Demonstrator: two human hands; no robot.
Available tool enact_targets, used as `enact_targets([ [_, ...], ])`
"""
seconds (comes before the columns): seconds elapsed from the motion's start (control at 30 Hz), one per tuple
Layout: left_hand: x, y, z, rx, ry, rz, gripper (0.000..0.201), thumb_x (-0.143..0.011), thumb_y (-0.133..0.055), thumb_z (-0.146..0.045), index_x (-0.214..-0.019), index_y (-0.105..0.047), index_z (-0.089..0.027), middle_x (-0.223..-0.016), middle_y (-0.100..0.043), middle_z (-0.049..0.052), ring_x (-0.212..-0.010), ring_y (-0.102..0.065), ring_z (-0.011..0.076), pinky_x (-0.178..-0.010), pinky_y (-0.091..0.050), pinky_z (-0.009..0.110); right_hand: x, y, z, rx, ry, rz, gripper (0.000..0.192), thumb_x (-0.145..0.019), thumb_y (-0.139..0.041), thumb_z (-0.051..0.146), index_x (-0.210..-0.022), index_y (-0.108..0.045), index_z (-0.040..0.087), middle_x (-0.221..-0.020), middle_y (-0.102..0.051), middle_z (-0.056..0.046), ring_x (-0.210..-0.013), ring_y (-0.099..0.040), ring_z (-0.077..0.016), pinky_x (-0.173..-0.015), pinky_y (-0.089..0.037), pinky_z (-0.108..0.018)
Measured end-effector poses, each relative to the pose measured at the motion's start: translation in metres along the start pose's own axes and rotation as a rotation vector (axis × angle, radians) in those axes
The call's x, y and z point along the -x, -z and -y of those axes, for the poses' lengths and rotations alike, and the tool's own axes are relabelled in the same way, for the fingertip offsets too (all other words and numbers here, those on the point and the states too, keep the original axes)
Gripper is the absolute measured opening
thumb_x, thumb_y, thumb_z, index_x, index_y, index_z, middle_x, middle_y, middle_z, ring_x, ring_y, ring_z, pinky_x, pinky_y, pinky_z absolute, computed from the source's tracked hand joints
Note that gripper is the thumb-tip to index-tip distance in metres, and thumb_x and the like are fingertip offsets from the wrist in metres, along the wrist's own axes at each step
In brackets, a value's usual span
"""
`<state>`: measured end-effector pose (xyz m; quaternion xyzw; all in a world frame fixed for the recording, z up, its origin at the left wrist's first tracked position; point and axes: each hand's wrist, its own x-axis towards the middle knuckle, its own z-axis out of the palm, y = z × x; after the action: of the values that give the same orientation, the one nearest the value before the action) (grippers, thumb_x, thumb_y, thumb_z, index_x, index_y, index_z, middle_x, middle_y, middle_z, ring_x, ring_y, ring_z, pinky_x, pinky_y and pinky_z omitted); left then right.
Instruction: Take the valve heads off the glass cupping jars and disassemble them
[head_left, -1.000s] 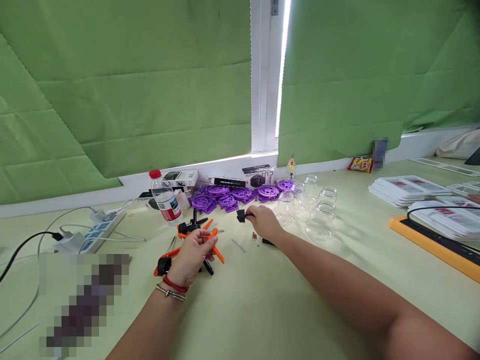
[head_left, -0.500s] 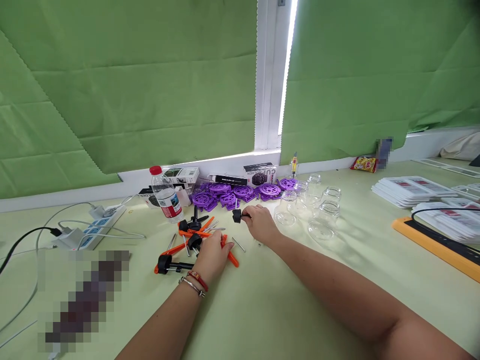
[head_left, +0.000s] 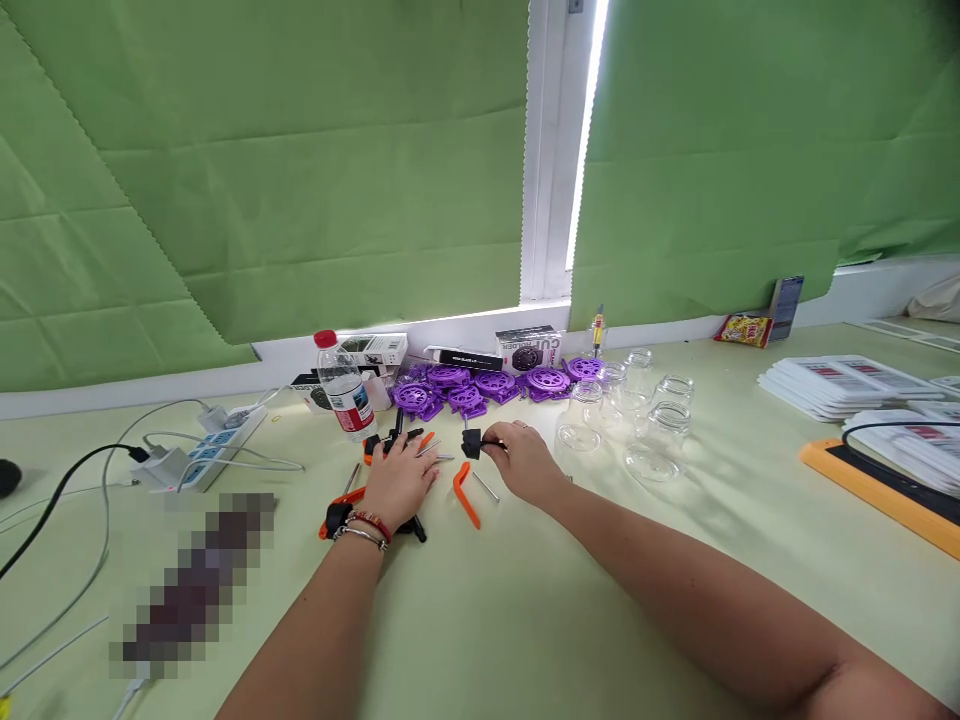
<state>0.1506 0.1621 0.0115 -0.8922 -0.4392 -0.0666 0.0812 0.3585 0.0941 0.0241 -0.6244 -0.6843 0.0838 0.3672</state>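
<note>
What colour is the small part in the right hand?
Black; the small part pinched by the right hand shows in the head view.

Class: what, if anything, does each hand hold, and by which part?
The right hand pinches a small black part by its right side. The left hand rests flat on orange and black pieces, gripping nothing.

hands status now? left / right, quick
Left hand: open, fingers spread, lying flat on the pile of orange and black parts; not gripping.
Right hand: closed, pinching a small black part at the fingertips.
</note>
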Motion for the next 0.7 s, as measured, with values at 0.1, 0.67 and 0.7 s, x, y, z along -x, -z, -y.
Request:
enact_targets([
  [0.1, 0.003, -0.001, 0.019, 0.037, -0.007, 0.019, 0.032, -0.089, -0.042, -0.033, -0.113, -0.063, -0.035, -0.135, -0.052, 0.004, -0.130, -0.036, 0.0312, -0.100, -0.024, 0.058, 0.007, -0.003, 0.013, -0.002, 0.030, 0.040, 0.009, -0.086, -0.052, 0.016, -0.085, -0.060, 0.018, -0.085, -0.067, -0.002, -0.081, -0.051, -0.0174, -0.074, -0.034, -0.029],
  [0.67, 0.023, 0.012, 0.070, 0.354, 0.087, -0.154, 0.020, -0.076, -0.054, -0.022, -0.080, -0.072, -0.030, -0.118, -0.066, 0.002, -0.121, -0.048, 0.0270, -0.107, -0.017, 0.051, 0.013, -0.058, 0.073, 0.343, 0.273, 0.346, 0.013, -0.082, -0.054, 0.023, -0.080, -0.064, 0.016, -0.076, -0.067, -0.008, -0.085, -0.054, -0.0218, -0.077, -0.029, -0.034],
  [0.7, 0.023, 0.014, 0.070, 0.369, 0.102, -0.189, 0.020, -0.077, -0.053, -0.023, -0.083, -0.072, -0.029, -0.116, -0.066, 0.003, -0.119, -0.050, 0.0262, -0.106, -0.020, 0.050, 0.012, -0.059, 0.073, 0.345, 0.265, 0.349, 0.013, -0.081, -0.054, 0.023, -0.079, -0.065, 0.016, -0.074, -0.067, -0.008, -0.083, -0.054, -0.0216, -0.076, -0.029, -0.033],
])
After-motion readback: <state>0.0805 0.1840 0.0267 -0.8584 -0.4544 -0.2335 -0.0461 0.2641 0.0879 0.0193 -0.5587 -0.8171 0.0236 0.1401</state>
